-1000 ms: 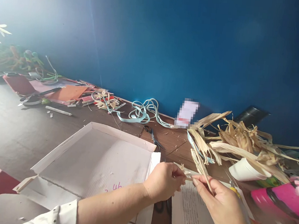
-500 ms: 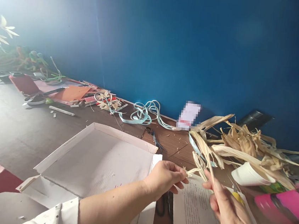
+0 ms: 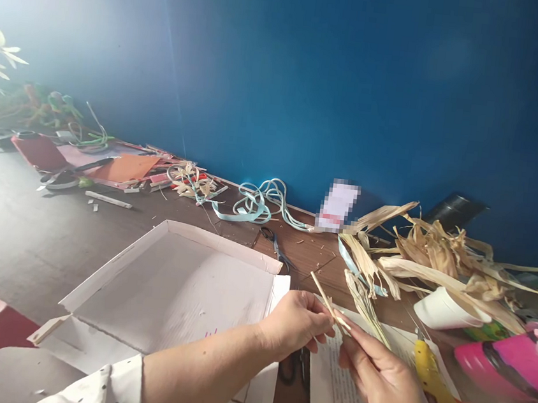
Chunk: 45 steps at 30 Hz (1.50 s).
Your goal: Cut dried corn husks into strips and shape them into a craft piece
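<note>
My left hand point(image 3: 297, 320) is closed in a pinch on a small strip of pale dried corn husk, mostly hidden by the fingers. My right hand point(image 3: 376, 373) is closed on a thin pale stick point(image 3: 321, 289), which slants up and left across the left fingertips. Both hands meet above a printed sheet point(image 3: 339, 395). Just behind them lies a bundle of husk strips point(image 3: 367, 301). A yellow hot glue gun point(image 3: 437, 386) rests to the right of my right hand.
An open white cardboard box lid point(image 3: 183, 282) lies left of my hands. Scissors point(image 3: 276, 247) and light blue ribbon point(image 3: 254, 206) sit behind it. At right are a heap of dried husks point(image 3: 437, 251), a white cup point(image 3: 450, 310) and a pink object point(image 3: 506, 364). A blue wall point(image 3: 309, 90) stands behind.
My right hand has moved left to my left hand, and its stick has tipped over to the left. The glue gun now shows more fully. My left hand has barely moved.
</note>
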### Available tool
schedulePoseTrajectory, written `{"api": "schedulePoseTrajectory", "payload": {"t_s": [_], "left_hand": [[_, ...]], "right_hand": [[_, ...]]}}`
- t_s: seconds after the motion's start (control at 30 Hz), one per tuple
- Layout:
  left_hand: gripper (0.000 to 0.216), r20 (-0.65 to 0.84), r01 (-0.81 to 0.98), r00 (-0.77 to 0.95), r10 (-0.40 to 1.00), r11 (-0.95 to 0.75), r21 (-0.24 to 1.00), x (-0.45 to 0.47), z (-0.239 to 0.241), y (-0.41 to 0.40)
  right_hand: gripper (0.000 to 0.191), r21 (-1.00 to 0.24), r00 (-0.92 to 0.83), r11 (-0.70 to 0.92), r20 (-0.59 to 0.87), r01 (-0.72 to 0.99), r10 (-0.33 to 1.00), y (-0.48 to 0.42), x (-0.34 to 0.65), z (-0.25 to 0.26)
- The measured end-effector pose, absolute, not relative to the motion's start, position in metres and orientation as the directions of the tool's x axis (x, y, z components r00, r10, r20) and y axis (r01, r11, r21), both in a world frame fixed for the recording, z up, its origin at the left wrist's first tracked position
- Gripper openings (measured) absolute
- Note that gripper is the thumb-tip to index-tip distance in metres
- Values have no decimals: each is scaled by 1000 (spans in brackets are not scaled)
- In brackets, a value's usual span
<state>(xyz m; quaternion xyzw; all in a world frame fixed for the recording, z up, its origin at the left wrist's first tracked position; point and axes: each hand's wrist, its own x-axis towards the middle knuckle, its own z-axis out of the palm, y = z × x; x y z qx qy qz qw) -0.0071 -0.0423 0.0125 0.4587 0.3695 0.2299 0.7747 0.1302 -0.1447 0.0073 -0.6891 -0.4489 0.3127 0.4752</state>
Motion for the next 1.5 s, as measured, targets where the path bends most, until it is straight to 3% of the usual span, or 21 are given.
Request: {"api": "schedulePoseTrajectory", "payload": {"t_s": [0.17, 0.3, 0.4, 0.47, 0.53, 0.57, 0.63, 0.73, 0.83, 1.03, 1.33, 1.5], "left_hand": [[9, -387, -4, 604, 697, 488, 873, -6, 11, -41], [11, -384, -26, 609, 694, 501, 865, -8, 15, -40], [12, -386, -29, 614, 689, 508, 861, -9, 18, -40], [11, -394, -24, 609, 689, 512, 859, -9, 17, -40], [10, -399, -33, 603, 691, 522, 853, -9, 15, -39], [8, -400, -45, 601, 692, 529, 847, -9, 14, -39], [7, -404, -66, 597, 693, 545, 836, -9, 12, -39], [10, -402, -76, 606, 687, 553, 830, -9, 12, -39], [12, -382, -65, 643, 664, 544, 836, -9, 15, -41], [19, -359, -29, 663, 657, 502, 865, -10, 14, -43], [17, -358, 40, 647, 674, 438, 898, -8, 10, -44], [19, -382, 115, 631, 676, 406, 907, -9, 21, -45]], "right_hand": [[42, -723, 289, -8, 265, 691, 920, -145, 128, 1], [43, -553, 286, -7, 419, 833, 862, -146, 123, 0], [42, -490, 316, -73, 435, 869, 843, -142, 136, 5], [41, -535, 441, -192, 386, 823, 810, -140, 152, 12], [45, -701, 667, -332, 273, 632, 693, -141, 162, 21], [50, -821, 724, -286, 207, 495, 658, -143, 163, 25], [63, -964, 674, -161, 26, 213, 738, -149, 155, 32], [72, -979, 505, -200, -160, 26, 848, -157, 130, 31], [64, -969, 467, -239, -184, 59, 865, -156, 116, 19], [44, -935, 461, -224, -76, 274, 884, -150, 134, -7], [43, -973, 489, -227, -181, 36, 853, -155, 122, -7], [44, -970, 521, -230, -155, 82, 839, -152, 135, -9]]}}
